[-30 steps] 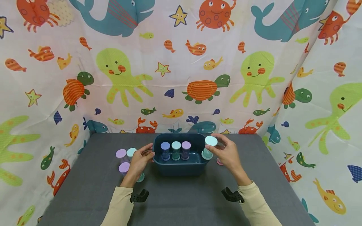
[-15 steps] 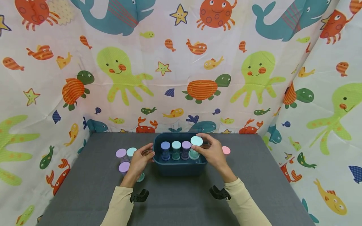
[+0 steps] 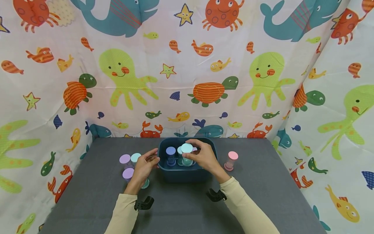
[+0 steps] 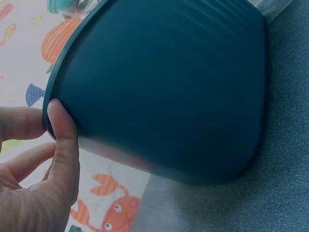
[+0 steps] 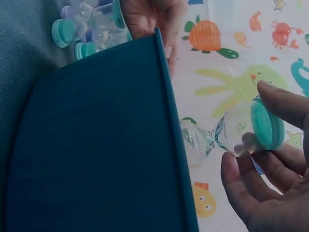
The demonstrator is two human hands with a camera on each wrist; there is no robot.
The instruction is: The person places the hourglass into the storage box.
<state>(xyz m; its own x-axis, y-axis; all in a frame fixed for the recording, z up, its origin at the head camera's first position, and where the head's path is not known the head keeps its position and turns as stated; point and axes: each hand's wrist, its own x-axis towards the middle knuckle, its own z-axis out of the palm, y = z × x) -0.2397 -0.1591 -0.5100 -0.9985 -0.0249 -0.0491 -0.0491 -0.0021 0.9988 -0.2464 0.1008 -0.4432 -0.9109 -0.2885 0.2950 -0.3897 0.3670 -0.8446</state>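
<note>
My right hand (image 3: 205, 159) pinches the teal cap of a clear sand timer (image 3: 187, 149) between thumb and fingers, holding it over the dark blue bin (image 3: 187, 176). The right wrist view shows its narrow glass waist, with the lower bulb partly behind the bin's rim. At the bin's left end, my left hand (image 3: 142, 167) grips the rim, thumb outside, as the left wrist view shows. Inside the bin stand a blue-capped timer (image 3: 170, 156) and a mint-capped timer (image 3: 179, 150), partly covered by the held one. A purple-capped timer is mostly hidden behind my right fingers.
Right of the bin, a pink sand timer (image 3: 231, 160) stands on the grey tabletop (image 3: 187, 208). Several purple-capped timers (image 3: 125, 159) and mint-capped timers (image 3: 135, 157) cluster at the left, partly hidden by my left hand. A sea-animal curtain (image 3: 187, 81) surrounds the table.
My right hand has carried the mint-capped sand timer leftward from the bin's right end to its middle, uncovering the pink timer. My left hand has stayed on the rim.
</note>
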